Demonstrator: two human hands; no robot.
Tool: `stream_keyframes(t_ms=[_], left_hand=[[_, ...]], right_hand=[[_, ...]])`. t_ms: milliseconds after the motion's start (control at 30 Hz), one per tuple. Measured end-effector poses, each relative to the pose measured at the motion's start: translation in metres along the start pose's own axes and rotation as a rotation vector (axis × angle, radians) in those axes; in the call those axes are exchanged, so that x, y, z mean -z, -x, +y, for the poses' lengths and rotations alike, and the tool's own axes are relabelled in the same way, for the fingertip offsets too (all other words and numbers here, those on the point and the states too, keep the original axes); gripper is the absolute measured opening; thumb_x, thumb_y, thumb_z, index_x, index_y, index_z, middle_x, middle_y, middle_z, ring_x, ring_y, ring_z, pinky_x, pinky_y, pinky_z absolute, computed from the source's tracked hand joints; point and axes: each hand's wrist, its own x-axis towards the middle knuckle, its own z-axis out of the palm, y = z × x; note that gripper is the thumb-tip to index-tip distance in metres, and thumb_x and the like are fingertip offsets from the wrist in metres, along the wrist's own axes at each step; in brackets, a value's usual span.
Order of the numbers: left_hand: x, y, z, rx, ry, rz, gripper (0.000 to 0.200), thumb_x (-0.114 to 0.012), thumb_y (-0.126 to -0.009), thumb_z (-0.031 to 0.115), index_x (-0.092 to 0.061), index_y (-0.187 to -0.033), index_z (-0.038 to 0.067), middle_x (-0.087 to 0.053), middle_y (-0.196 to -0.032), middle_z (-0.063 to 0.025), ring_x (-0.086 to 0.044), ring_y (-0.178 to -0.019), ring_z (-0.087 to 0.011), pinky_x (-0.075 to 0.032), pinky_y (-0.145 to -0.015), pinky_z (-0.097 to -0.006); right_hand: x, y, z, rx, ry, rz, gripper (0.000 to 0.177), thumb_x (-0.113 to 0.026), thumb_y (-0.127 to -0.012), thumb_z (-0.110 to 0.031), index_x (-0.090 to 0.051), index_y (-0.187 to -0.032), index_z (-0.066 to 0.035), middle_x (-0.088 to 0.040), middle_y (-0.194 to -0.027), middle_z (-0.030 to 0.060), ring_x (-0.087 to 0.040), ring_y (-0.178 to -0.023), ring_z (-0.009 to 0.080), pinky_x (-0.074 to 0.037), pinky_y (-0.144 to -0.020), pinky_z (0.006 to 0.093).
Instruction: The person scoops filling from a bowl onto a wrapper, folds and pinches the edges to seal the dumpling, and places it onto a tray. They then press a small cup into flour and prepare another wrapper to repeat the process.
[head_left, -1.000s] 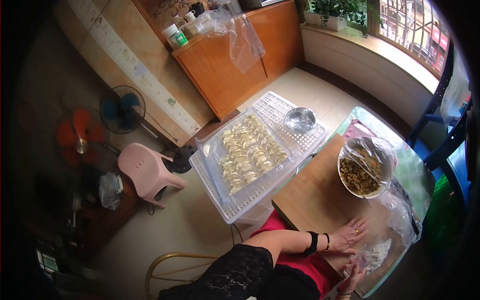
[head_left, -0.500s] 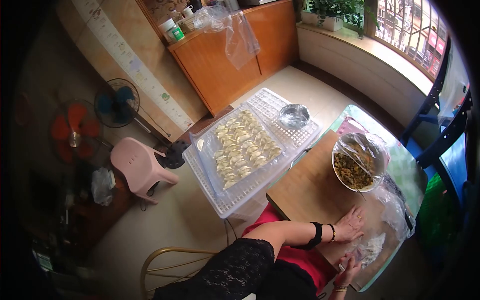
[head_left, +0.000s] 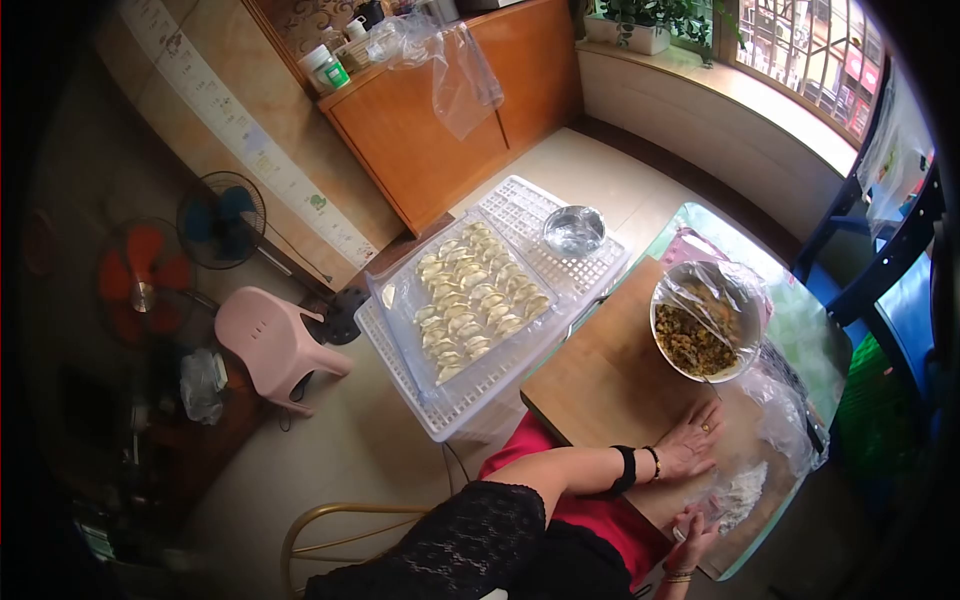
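My left hand (head_left: 688,446) lies flat on the wooden board (head_left: 590,375), fingers stretched toward the bowl. Lower down, my right hand (head_left: 694,540) is closed at the board's near edge, around something small and pale that I cannot make out. White flour (head_left: 741,496) is heaped just beyond its fingers, beside crumpled clear plastic (head_left: 782,415). A metal bowl (head_left: 658,340) of chopped filling (head_left: 695,338), partly covered with clear film, stands on the board's far part. Rows of dumplings (head_left: 470,290) rest on a plastic-covered tray to the left.
Under the tray is a white perforated rack (head_left: 400,395), also bearing a small metal bowl (head_left: 574,231). A pink stool (head_left: 262,340) and two fans stand at left. A wooden cabinet (head_left: 430,120) is behind; blue chairs (head_left: 900,300) are at right.
The whole view has shifted slightly, with most things appearing a little further left. My left hand remains flat on the board and my right hand remains beside the flour.
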Motion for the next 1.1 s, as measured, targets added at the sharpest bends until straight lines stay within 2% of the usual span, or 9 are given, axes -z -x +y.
stream_keyframes(t_ms=[67,167,300,367,500,733,800,867,1100], left_hand=[[0.002,-0.003,0.003,0.052,-0.003,-0.077,0.072,-0.059,-0.085,0.046,-0.044,-0.132,-0.007,-0.03,-0.145,-0.0266,-0.02,-0.139,-0.0427,-0.017,-0.114,-0.0534],[-0.006,-0.012,0.004,0.109,0.001,-0.032,0.073,-0.058,-0.085,0.048,-0.044,-0.131,-0.007,-0.031,-0.144,-0.0272,-0.021,-0.138,-0.0429,-0.019,-0.113,-0.0541],[-0.011,-0.016,0.001,0.084,-0.037,-0.005,0.071,-0.057,-0.087,0.047,-0.044,-0.131,-0.007,-0.03,-0.144,-0.0278,-0.022,-0.138,-0.0431,-0.02,-0.113,-0.0544],[-0.01,-0.016,-0.001,0.089,-0.023,-0.022,0.074,-0.058,-0.087,0.046,-0.038,-0.133,-0.007,-0.028,-0.145,-0.0273,-0.02,-0.138,-0.0437,-0.015,-0.114,-0.0542],[-0.017,-0.015,-0.004,0.047,-0.02,0.038,0.072,-0.058,-0.087,0.045,-0.038,-0.133,-0.007,-0.028,-0.145,-0.0277,-0.019,-0.138,-0.0437,-0.014,-0.115,-0.0544],[-0.003,-0.015,0.011,0.141,0.044,-0.065,0.074,-0.06,-0.085,0.047,-0.04,-0.133,-0.006,-0.028,-0.145,-0.029,-0.018,-0.139,-0.0441,-0.014,-0.115,-0.0532],[-0.001,-0.008,0.015,0.184,0.062,-0.094,0.077,-0.061,-0.084,0.049,-0.04,-0.133,-0.006,-0.028,-0.146,-0.0291,-0.018,-0.14,-0.0441,-0.014,-0.115,-0.0528],[-0.006,0.001,0.017,0.071,0.01,-0.056,0.081,-0.06,-0.084,0.052,-0.038,-0.136,-0.006,-0.026,-0.147,-0.0295,-0.016,-0.141,-0.0438,-0.014,-0.116,-0.0524],[-0.004,0.012,0.013,0.035,0.029,-0.039,0.083,-0.058,-0.084,0.053,-0.037,-0.138,-0.007,-0.021,-0.151,-0.0281,-0.011,-0.144,-0.0425,-0.011,-0.116,-0.0543]], right_hand=[[0.002,0.0,0.0,0.0,0.003,0.0,0.06,-0.07,-0.086,-0.033,-0.044,-0.131,-0.003,-0.06,-0.092,0.006,-0.06,-0.069,0.0119,-0.051,-0.06,0.0238],[-0.006,0.004,-0.008,-0.001,-0.003,-0.011,0.062,-0.071,-0.086,-0.034,-0.043,-0.132,-0.003,-0.06,-0.092,0.0061,-0.06,-0.069,0.0119,-0.05,-0.061,0.0234],[-0.005,0.005,-0.006,-0.004,-0.006,-0.002,0.065,-0.071,-0.085,-0.034,-0.042,-0.135,-0.003,-0.06,-0.093,0.0065,-0.06,-0.069,0.0118,-0.05,-0.062,0.023],[-0.003,0.005,-0.003,-0.013,0.001,0.005,0.065,-0.071,-0.085,-0.033,-0.042,-0.135,-0.003,-0.061,-0.093,0.0066,-0.06,-0.069,0.0118,-0.05,-0.062,0.0232],[-0.009,0.006,-0.01,-0.024,-0.024,-0.004,0.063,-0.071,-0.086,-0.032,-0.043,-0.134,-0.004,-0.061,-0.093,0.0067,-0.06,-0.069,0.0121,-0.05,-0.062,0.0237],[-0.018,0.009,-0.018,0.019,0.006,-0.018,0.06,-0.07,-0.086,-0.029,-0.044,-0.134,-0.004,-0.06,-0.093,0.007,-0.059,-0.071,0.0126,-0.05,-0.064,0.0245],[-0.021,0.009,-0.021,0.007,0.028,-0.009,0.065,-0.072,-0.083,-0.035,-0.042,-0.131,-0.003,-0.057,-0.092,0.0081,-0.058,-0.071,0.0136,-0.048,-0.067,0.025],[-0.02,0.009,-0.02,0.012,0.036,-0.021,0.065,-0.072,-0.083,-0.035,-0.042,-0.132,-0.003,-0.057,-0.092,0.0082,-0.058,-0.071,0.0136,-0.048,-0.067,0.0251],[-0.021,0.01,-0.021,0.02,0.041,-0.011,0.068,-0.072,-0.083,-0.036,-0.041,-0.133,-0.002,-0.057,-0.093,0.0087,-0.058,-0.071,0.0133,-0.049,-0.068,0.0256]])
